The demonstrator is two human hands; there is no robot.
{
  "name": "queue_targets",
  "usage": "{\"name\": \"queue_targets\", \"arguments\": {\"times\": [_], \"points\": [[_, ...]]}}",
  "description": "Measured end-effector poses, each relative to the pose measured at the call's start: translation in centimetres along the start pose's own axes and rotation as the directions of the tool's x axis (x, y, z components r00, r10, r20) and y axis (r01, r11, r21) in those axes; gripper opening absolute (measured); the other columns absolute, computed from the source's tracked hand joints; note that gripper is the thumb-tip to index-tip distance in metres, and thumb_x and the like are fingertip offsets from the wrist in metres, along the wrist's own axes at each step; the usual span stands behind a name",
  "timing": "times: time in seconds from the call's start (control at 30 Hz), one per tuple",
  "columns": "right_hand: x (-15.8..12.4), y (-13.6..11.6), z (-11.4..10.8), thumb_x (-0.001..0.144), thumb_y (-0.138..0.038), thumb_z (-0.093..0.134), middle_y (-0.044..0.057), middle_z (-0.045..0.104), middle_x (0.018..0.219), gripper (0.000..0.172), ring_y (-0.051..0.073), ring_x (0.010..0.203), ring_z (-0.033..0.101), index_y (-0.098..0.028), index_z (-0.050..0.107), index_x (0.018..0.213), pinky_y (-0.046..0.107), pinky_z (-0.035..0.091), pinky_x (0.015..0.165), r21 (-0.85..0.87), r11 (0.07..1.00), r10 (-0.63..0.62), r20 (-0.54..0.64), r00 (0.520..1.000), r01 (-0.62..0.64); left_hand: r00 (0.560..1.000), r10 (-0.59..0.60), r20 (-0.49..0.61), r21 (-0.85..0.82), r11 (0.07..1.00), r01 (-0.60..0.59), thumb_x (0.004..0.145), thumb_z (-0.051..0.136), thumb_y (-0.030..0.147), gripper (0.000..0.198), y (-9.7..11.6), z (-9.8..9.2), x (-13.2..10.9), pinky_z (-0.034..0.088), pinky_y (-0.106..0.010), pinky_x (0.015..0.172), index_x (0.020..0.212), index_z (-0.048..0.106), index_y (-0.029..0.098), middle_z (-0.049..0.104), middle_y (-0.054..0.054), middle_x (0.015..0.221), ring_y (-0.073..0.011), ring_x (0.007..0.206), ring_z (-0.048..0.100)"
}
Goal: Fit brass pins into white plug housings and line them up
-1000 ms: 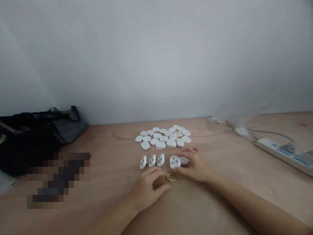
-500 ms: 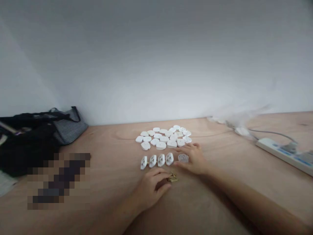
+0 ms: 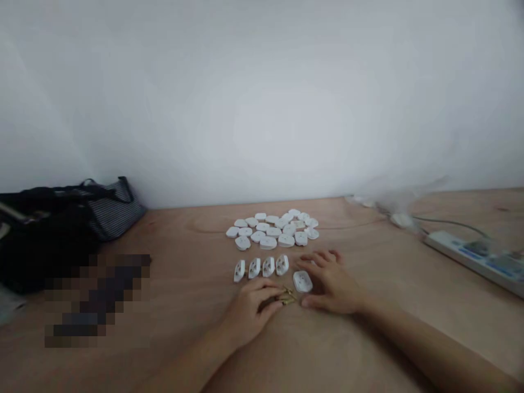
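Observation:
My left hand [image 3: 256,309] rests on the wooden table, thumb and fingers apart, with its fingertips at a small pile of brass pins [image 3: 289,296]. Beside it, a single white plastic plug housing [image 3: 302,281] lies flat, hollow side up. My right hand [image 3: 338,284] is spread around the right side of that housing, fingers stretched beyond it and thumb near its front edge. Whether the thumb touches it I cannot tell. Just beyond my left hand, several white housings stand on edge in a row [image 3: 268,267], with metal parts showing in their faces.
A cluster of several white plug parts [image 3: 268,243] lies farther back toward the wall. On the right are a power strip [image 3: 470,256] with a cable and a crumpled clear plastic bag [image 3: 403,204]. Dark bags [image 3: 49,234] and a pixelated dark object [image 3: 102,300] are on the left.
The single white housing has come nearer to me and slightly left, and my right hand has moved nearer with it. My left hand has stayed by the brass pins.

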State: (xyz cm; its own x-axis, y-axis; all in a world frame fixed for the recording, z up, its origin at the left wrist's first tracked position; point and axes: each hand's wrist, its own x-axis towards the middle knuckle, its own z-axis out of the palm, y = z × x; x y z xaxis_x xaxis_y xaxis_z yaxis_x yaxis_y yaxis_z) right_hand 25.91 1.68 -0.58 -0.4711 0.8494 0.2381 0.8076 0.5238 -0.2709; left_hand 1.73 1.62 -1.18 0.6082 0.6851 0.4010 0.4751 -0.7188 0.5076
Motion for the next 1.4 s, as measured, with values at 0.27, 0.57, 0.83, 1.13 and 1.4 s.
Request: {"name": "queue_targets", "arguments": {"times": [0.27,0.57,0.83,1.13,1.4], "points": [[-0.4,-0.2,0.3,0.072,-0.059,0.061,0.007,0.053,0.127,0.045,0.031,0.113,0.044,-0.032,0.063,0.108,0.056,0.018,0.096,0.004,1.0,0.015,-0.016,1.0,-0.015,0.999,-0.02,-0.027,-0.038,0.999,0.019,0.081,0.06,0.017,0.01,-0.1,0.2,0.1,0.052,-0.029,0.075,0.078,0.07,0.018,0.069,-0.005,0.085,-0.0184,0.081,0.065],[-0.7,-1.0,0.8,0.066,-0.06,0.067,0.004,0.066,0.088,0.044,0.028,0.097,0.05,-0.025,0.063,0.093,0.048,0.024,0.091,0.134,0.991,0.048,-0.142,0.989,-0.029,0.997,-0.044,-0.07,0.025,0.999,0.046,0.084,0.054,0.014,0.012,-0.4,-0.3,-0.3,0.049,-0.027,0.069,0.079,0.064,0.018,0.064,-0.003,0.079,-0.0169,0.074,0.06],[-0.8,-1.4,0.6,0.067,-0.06,0.067,0.002,0.066,0.09,0.044,0.025,0.092,0.052,-0.026,0.062,0.094,0.045,0.024,0.091,0.112,0.993,0.039,-0.122,0.992,-0.025,0.998,-0.059,-0.011,0.004,0.998,0.059,0.081,0.059,0.015,0.014,-0.5,-0.5,-0.4,0.049,-0.026,0.068,0.084,0.071,0.021,0.062,-0.002,0.079,-0.0163,0.074,0.061],[-0.9,-1.1,0.3,0.064,-0.065,0.065,0.007,0.062,0.107,0.063,0.028,0.098,0.05,-0.03,0.058,0.116,0.048,0.025,0.09,0.101,0.995,0.005,-0.093,0.996,0.005,0.991,-0.085,-0.102,0.034,0.995,0.089,0.085,0.049,0.016,0.013,0.0,-0.4,-0.4,0.048,-0.026,0.065,0.077,0.058,0.018,0.062,-0.001,0.074,-0.0166,0.07,0.059],[-1.0,-1.3,0.7,0.069,-0.052,0.067,0.003,0.065,0.096,0.041,0.025,0.095,0.051,-0.026,0.063,0.099,0.045,0.025,0.09,0.146,0.989,0.024,-0.118,0.993,-0.007,0.983,0.001,-0.186,-0.026,1.0,-0.006,0.089,0.045,0.015,0.019,0.6,-0.5,-0.5,0.05,-0.027,0.074,0.09,0.063,0.019,0.066,-0.005,0.086,-0.0178,0.082,0.063]]}}
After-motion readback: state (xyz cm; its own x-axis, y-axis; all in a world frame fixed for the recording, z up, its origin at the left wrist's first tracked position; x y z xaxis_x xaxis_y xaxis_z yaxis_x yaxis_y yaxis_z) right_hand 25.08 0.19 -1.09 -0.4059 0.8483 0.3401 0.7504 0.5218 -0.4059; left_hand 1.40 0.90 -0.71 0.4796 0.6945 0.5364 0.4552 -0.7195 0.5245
